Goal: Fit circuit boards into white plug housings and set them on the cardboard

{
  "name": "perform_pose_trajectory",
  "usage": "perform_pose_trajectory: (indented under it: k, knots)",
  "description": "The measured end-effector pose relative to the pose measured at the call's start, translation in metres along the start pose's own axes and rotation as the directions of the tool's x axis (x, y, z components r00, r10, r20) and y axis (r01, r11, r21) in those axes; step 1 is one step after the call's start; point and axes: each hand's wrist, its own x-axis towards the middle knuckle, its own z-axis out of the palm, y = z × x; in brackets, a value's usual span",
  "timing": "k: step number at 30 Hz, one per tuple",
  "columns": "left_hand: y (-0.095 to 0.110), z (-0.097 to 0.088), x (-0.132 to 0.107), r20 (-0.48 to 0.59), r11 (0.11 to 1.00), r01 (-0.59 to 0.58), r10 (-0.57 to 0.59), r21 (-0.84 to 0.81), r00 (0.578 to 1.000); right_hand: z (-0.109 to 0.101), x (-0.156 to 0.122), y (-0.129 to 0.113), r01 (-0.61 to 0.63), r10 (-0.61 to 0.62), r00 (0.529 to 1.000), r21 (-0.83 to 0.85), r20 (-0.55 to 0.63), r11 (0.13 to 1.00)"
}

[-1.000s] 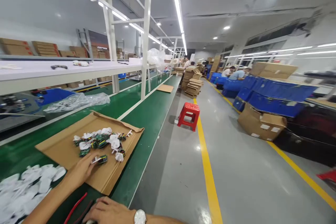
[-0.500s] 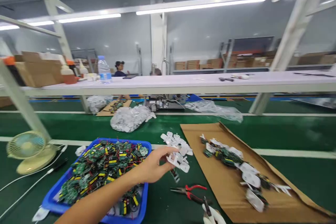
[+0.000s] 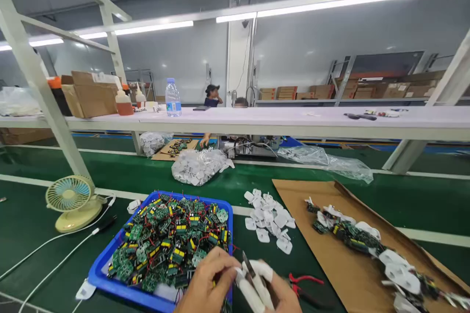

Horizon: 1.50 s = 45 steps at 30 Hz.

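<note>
My left hand point(image 3: 212, 281) is closed in a pinch at the near right corner of the blue basket point(image 3: 98, 265). Whatever lies between its fingertips is mostly hidden. Touching or almost touching it, my right hand point(image 3: 273, 287) has white covers on its fingers. It grips a slim pointed metal tool point(image 3: 249, 266), tip upward; its exact kind does not show. Green circuit boards point(image 3: 172, 234) with yellow parts and red wires fill the basket. Beyond my right hand lies a pile of white plastic pieces point(image 3: 270, 217). Red-handled pliers point(image 3: 304, 279) rest right of that hand, partly covered.
On the right, a cardboard sheet point(image 3: 299, 225) carries a row of boards and white parts. A bag of white pieces point(image 3: 200, 166) sits behind the basket. A small fan point(image 3: 69, 195) with cables stands left. A shelf point(image 3: 264, 116) crosses ahead; a person point(image 3: 213, 98) is beyond it.
My left hand has drawn back from the white pile toward me and met my right hand. The right hand has come further into view with the tool. The camera view has shifted left.
</note>
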Motion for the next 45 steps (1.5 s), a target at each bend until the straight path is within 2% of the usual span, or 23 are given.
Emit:
perform_pose_trajectory:
  k: [3,6,8,11,15,18,20,22,24,27,29,31,33,36,39,41,43,45]
  knots:
    - [0.008,-0.004,0.002,-0.049,0.992,0.117,-0.119,-0.043,0.992,0.004,0.009,-0.020,0.008,0.000,0.995,-0.087,0.098,0.996]
    - [0.006,-0.004,0.005,-0.081,0.943,0.257,-0.279,-0.211,0.957,0.007,0.013,-0.032,-0.004,0.015,0.998,-0.166,0.064,0.986]
    - [0.001,-0.002,0.005,-0.090,0.890,0.308,-0.356,-0.337,0.930,0.009,0.013,-0.035,-0.002,0.004,1.000,-0.201,0.011,0.980]
    - [-0.006,0.004,0.001,-0.084,0.826,0.312,-0.393,-0.469,0.915,0.012,0.012,-0.032,0.011,-0.021,0.999,-0.216,-0.044,0.976]
    - [-0.011,0.011,-0.003,0.026,0.807,0.361,-0.396,-0.467,0.918,0.014,0.012,-0.022,0.039,-0.065,0.992,-0.222,-0.110,0.974]
    - [-0.009,0.007,-0.001,0.053,0.869,0.353,-0.358,-0.346,0.932,0.016,0.012,-0.015,0.048,-0.069,0.993,-0.205,-0.098,0.978]
    - [-0.008,0.002,0.000,-0.005,0.943,0.281,-0.287,-0.177,0.958,0.016,0.012,-0.011,0.061,-0.072,0.996,-0.196,-0.050,0.979]
    - [-0.007,-0.003,0.000,-0.072,0.985,0.167,-0.164,0.037,0.984,0.013,0.011,-0.008,0.112,-0.120,0.992,-0.224,-0.022,0.968]
    - [-0.007,-0.004,0.000,-0.093,0.974,0.037,-0.016,0.222,0.996,0.008,0.010,-0.008,0.204,-0.212,0.977,-0.297,0.005,0.933]
    - [-0.004,-0.002,-0.001,-0.069,0.925,-0.120,0.155,0.360,0.985,-0.001,0.008,-0.011,0.327,-0.316,0.944,-0.388,0.093,0.862]
    - [0.002,0.000,-0.001,-0.062,0.910,-0.167,0.205,0.381,0.977,-0.006,0.006,-0.013,0.351,-0.319,0.936,-0.412,0.146,0.841]
    - [0.009,0.001,0.000,-0.072,0.915,-0.166,0.206,0.369,0.976,-0.008,0.005,-0.015,0.361,-0.310,0.932,-0.413,0.188,0.836]
    - [0.013,0.002,0.000,-0.084,0.937,-0.124,0.159,0.326,0.984,-0.009,0.005,-0.016,0.381,-0.324,0.924,-0.402,0.205,0.833]
    - [0.011,0.007,-0.003,-0.135,0.981,0.028,-0.001,0.193,0.991,-0.007,0.005,-0.015,0.343,-0.324,0.939,-0.404,0.117,0.848]
    - [0.000,0.015,-0.007,-0.191,0.980,0.198,-0.200,-0.034,0.961,-0.005,0.005,-0.013,0.264,-0.283,0.959,-0.413,0.015,0.872]
    - [-0.006,0.018,-0.009,-0.195,0.956,0.267,-0.287,-0.125,0.938,-0.004,0.005,-0.013,0.266,-0.292,0.956,-0.421,0.002,0.867]
    - [-0.007,0.018,-0.009,-0.168,0.951,0.294,-0.306,-0.093,0.937,-0.004,0.005,-0.012,0.314,-0.341,0.940,-0.436,0.017,0.843]
    - [-0.003,0.013,-0.008,-0.097,0.958,0.288,-0.287,-0.009,0.953,-0.005,0.005,-0.011,0.384,-0.406,0.913,-0.451,0.052,0.806]
